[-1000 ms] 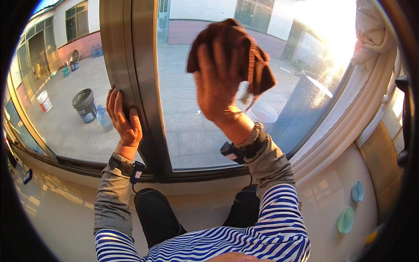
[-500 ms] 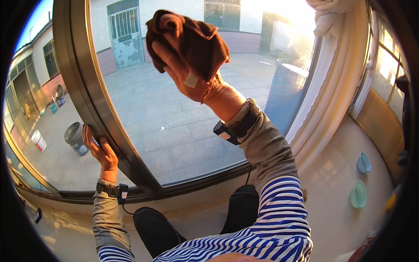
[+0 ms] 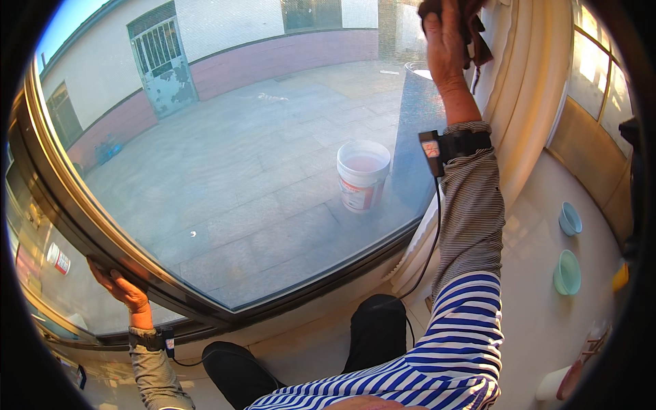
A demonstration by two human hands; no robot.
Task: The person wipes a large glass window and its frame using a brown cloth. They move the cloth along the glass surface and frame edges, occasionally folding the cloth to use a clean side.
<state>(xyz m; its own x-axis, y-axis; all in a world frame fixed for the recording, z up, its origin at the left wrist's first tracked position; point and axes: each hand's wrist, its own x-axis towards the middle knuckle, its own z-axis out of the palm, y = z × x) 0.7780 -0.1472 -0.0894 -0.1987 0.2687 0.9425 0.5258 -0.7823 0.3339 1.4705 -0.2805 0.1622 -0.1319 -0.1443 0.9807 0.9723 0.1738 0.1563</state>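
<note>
My right hand [image 3: 445, 51] is raised high at the right side of the window. It holds a bunched dark brown cloth [image 3: 473, 31], partly cut off by the picture's upper edge, close to the curtain's folds. Whether the cloth touches the glass there I cannot tell. Down at the left, my left hand [image 3: 123, 290] rests with stretched fingers against the dark metal window frame [image 3: 130, 263], holding nothing. Between the hands spreads the large window pane [image 3: 260, 184], hazy in places.
Behind the glass lie a paved yard, a white bucket [image 3: 362, 179] and a worn door [image 3: 162, 68]. A cream curtain [image 3: 523, 123] hangs at the right. On the floor stand a blue basin [image 3: 570, 219] and a green basin [image 3: 567, 273]. A cable [image 3: 434, 232] hangs from my right wrist strap.
My right hand has carried the cloth to the right, next to the curtain. The view has shifted rightward, showing a white bucket outside. My left hand stays on the frame.
</note>
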